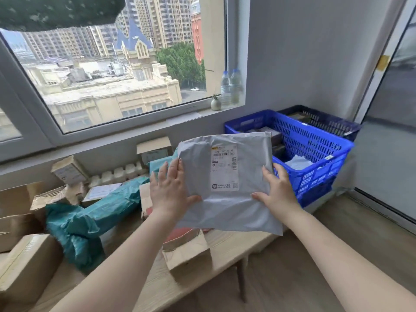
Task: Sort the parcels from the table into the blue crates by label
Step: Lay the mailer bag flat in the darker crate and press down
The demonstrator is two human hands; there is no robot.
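A: From the head camera, what are the hands doing?

B: Both are clamped on a grey mailer bag (227,183), held up flat in the air above the right end of the wooden surface (229,244). The left hand (168,190) grips its left edge, thumb on the front and fingers behind; the right hand (276,192) grips the right edge the same way. The hands are apart, the width of the bag between them.

A: Is the label visible?

B: Yes, a white shipping label (224,167) faces the camera on the upper middle of the bag. Its print is too small to read.

A: And the crates?

B: A bright blue crate (315,145) sits just right of the surface, behind the bag, with parcels already inside. A darker blue crate (326,122) stands behind it, touching or nearly so.

A: What remains on the surface?

B: Cardboard boxes (27,266) at the left, a long teal bag (96,215) across the middle, and a small box (186,255) under the held bag.
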